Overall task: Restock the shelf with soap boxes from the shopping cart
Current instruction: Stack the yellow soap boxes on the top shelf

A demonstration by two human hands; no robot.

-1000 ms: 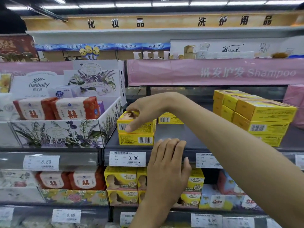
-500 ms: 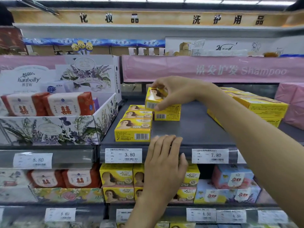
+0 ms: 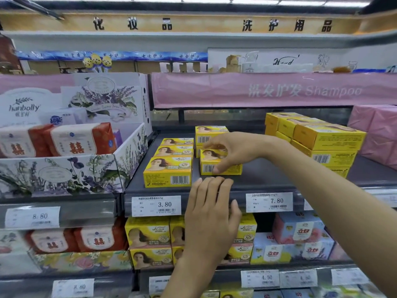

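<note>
Soap box [image 3: 219, 163] in right hand [image 3: 234, 151]

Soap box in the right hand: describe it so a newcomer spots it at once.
Under the pink Shampoo banner runs a grey shelf with a 3.80 price tag on its lip. Just right of a row of three yellow boxes is the soap box, yellow, barcode facing out. It alone lies under the curled fingers of the right hand.

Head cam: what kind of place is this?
Most likely a supermarket toiletries aisle: tiered shelves fronted with price labels such as the 3.80 tag, a pink Shampoo banner overhead, and stacked yellow soap boxes. The right hand grips another soap box.
</note>
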